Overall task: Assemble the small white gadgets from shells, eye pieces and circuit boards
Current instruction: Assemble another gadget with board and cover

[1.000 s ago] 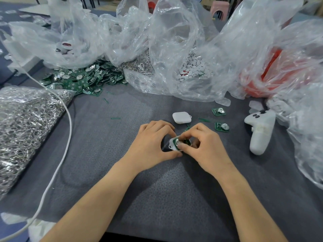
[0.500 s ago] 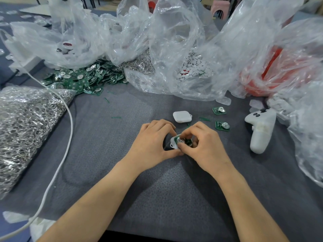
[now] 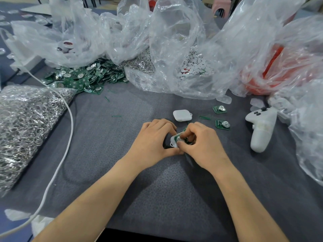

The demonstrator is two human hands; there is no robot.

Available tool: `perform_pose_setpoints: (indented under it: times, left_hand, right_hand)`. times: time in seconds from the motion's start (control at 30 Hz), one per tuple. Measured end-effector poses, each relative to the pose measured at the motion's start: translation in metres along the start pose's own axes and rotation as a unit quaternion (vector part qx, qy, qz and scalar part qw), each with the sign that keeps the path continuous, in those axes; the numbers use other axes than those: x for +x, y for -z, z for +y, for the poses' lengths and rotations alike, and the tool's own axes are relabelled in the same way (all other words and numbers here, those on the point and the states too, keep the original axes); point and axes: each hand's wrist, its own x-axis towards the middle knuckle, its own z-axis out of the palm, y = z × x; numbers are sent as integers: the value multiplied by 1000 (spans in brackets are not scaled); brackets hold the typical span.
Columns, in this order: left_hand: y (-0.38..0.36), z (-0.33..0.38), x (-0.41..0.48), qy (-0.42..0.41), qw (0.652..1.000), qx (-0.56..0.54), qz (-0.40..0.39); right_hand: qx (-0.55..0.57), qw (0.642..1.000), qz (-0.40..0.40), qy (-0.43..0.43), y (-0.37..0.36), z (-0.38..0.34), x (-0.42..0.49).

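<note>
Since the last half second little has shifted: the right hand [image 3: 204,145] has curled its fingertips closer over the work, hiding more of it. The left hand [image 3: 153,142] grips the open white shell [image 3: 173,141] from its side, and the right pinches the green circuit board [image 3: 185,139] sitting in it, low over the grey cloth [image 3: 122,163]. How far the board is seated I cannot tell, since fingers cover it. Just beyond lies a closed white gadget [image 3: 182,115], with two loose boards [image 3: 222,124] to its right and a white controller [image 3: 261,130] further out. At the back, a heap of boards [image 3: 83,77] runs under crumpled clear bags [image 3: 174,41], which blur whatever they hold.
</note>
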Motion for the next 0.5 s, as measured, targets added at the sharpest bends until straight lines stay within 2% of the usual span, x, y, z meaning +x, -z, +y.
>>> perform_pose_setpoints:
  times: [0.3,0.5]
  left_hand:
    - [-1,0,2,1,1000,-23,-6]
    - [0,0,2,0,1000,-29,-6]
  right_hand:
    - [10,998,-50,-22,5,-1,5]
    - [32,999,-19,-13,3,-1,0]
